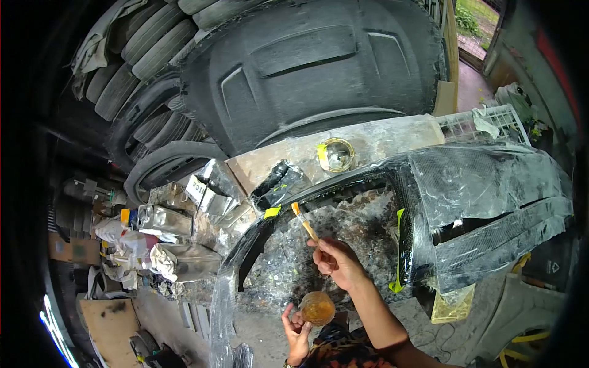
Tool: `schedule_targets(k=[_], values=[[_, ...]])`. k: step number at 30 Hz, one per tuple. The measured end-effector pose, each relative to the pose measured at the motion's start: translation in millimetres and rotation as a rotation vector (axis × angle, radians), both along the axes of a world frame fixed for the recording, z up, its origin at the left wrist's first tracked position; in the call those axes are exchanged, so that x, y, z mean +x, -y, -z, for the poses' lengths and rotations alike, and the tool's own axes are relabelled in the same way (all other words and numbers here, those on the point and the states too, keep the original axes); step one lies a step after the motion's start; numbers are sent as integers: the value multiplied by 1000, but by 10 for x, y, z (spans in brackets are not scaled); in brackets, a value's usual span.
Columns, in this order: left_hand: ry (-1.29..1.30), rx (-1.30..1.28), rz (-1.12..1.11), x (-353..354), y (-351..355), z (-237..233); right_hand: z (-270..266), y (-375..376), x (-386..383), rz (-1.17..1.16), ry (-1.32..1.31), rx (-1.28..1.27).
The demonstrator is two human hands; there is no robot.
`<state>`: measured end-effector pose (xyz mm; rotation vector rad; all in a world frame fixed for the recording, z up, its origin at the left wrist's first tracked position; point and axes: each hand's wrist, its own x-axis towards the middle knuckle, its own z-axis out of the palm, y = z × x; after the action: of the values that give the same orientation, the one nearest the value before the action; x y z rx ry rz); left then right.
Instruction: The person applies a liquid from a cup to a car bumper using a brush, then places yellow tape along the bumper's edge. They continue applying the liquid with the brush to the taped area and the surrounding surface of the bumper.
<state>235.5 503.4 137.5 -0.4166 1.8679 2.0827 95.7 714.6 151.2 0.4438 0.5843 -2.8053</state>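
My right hand point(334, 260) is closed round the handle of a paintbrush point(305, 222). The brush points up and to the left, its bristle end close to the curved edge of a dark car body mould point(245, 245). Lower down, my left hand point(297, 331) grips a round clear cup point(317, 308) with amber liquid in it. Both hands are over the opening in the mould. A yellow tape piece point(272, 211) sticks to the frame just left of the bristles. Woven dark sheeting point(472, 178) covers the mould's right part.
Behind the mould, a glass bowl point(337, 154) stands on a board point(392, 140). A large dark hood panel point(307, 67) leans at the back, with stacked tyres point(162, 49) to its left. Metal cans point(162, 221) crowd the left side. A yellow container point(453, 305) sits below the mould at right.
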Motion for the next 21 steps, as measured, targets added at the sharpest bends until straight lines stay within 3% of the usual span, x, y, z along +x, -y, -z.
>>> schedule_targets(k=[6,14,21], values=[[-22,19,1,1,-33,37,95,-44,-75,12,14,-35],[-19,-12,-33,12,-34,55,42,-221,24,233,76,-167],[0,-15,-12,-1,-61,11,12,-320,84,328,114,-127]])
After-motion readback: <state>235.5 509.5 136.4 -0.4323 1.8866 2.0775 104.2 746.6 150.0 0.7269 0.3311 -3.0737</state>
